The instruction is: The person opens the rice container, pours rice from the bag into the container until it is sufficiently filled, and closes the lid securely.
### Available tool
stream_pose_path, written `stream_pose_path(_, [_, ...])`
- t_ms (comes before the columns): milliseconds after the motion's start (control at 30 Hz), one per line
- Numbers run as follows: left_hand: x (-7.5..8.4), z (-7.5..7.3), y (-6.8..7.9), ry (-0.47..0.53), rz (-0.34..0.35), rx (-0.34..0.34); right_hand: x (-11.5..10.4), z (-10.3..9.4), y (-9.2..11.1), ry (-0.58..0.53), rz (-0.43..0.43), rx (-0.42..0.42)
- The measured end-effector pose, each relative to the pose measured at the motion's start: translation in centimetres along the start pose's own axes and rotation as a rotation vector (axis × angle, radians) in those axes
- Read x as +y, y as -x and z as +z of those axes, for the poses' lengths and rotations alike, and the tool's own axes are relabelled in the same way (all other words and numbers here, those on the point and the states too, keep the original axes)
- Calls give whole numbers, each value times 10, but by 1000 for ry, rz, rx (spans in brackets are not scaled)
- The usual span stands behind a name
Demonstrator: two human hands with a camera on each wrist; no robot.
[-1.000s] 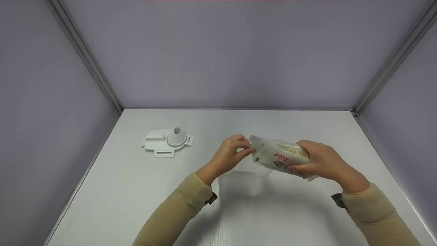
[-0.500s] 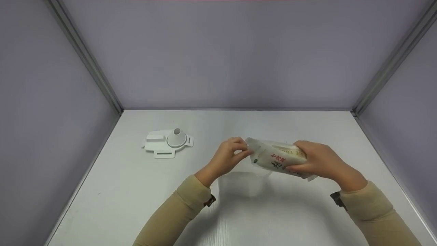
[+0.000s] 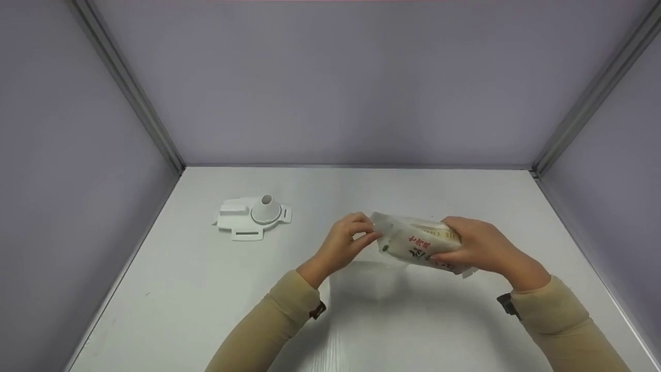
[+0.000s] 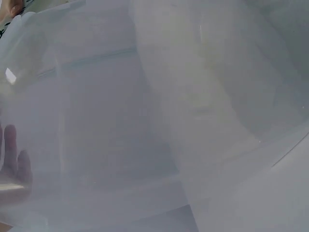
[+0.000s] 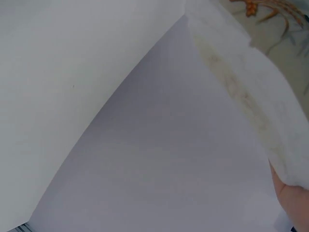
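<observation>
A soft white printed plastic bag, with red, black and gold lettering, hangs tilted above the table in the head view. My right hand grips its right end. At the opposite end, thumb and fingers of my left hand pinch the bag's corner. Below the hands stands a clear plastic container, its outline faint; the same clear container fills much of the left wrist view. The right wrist view shows the bag with a wheat-ear print, and part of the right hand. What is inside the bag is hidden.
A white plastic part with a cone-shaped spout and slotted tabs lies on the white table at the back left. Grey panels close off the back and both sides.
Both hands and the bag have shifted slightly left and down in the head view over the last second. The holds on the bag look the same.
</observation>
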State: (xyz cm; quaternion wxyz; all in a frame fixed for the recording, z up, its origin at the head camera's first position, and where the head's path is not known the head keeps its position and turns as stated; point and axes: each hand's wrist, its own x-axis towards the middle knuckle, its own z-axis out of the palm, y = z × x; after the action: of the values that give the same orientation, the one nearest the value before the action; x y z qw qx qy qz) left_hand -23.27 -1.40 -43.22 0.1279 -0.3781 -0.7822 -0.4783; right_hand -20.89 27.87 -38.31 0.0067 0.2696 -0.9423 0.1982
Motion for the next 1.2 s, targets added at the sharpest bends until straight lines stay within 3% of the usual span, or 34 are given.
stream_pose_path(367, [0,5,2,-27,-2,-35,13,15,7,-138,22,-11])
stream_pose_path(700, [0,8,3,-112,26,-69,28,43,21,-296,13,32])
stream_pose_path(833, [1,7,3,-125,9,-90,36,53,28,-355,76,44])
stream_pose_path(967, [3,6,4,-135,-15,-108,45,66,38,-426,196,39])
stream_pose_path(1200, [0,4,5,-140,-20,-114,55,81,48,-626,358,68])
